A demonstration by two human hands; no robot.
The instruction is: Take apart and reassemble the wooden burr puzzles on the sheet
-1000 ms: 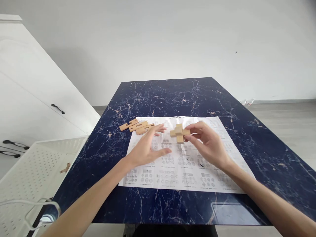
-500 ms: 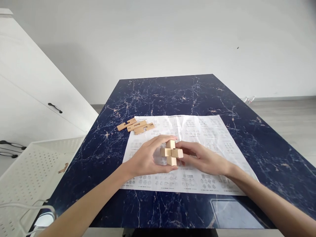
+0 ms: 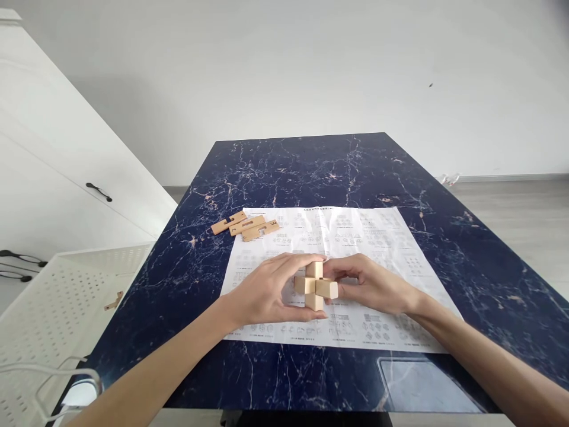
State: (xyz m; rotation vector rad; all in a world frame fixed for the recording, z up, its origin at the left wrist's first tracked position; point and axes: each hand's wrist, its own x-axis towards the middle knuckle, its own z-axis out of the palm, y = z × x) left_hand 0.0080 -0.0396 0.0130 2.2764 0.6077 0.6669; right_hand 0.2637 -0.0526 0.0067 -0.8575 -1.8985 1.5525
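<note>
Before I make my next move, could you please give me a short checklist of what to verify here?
1. Left hand spans the wooden burr puzzle, fingers at its far end, thumb at its near end: ok.
2. Right hand has a firm hold on the puzzle: cannot tell; its fingertips are partly hidden.
3. Numbered flat wooden pieces lie apart from both hands: ok.
4. Printed diagram sheet is fully visible: not ok; hands and puzzle cover part of it.
5. Diagram sheet is free of creases: not ok; fold lines show.
</note>
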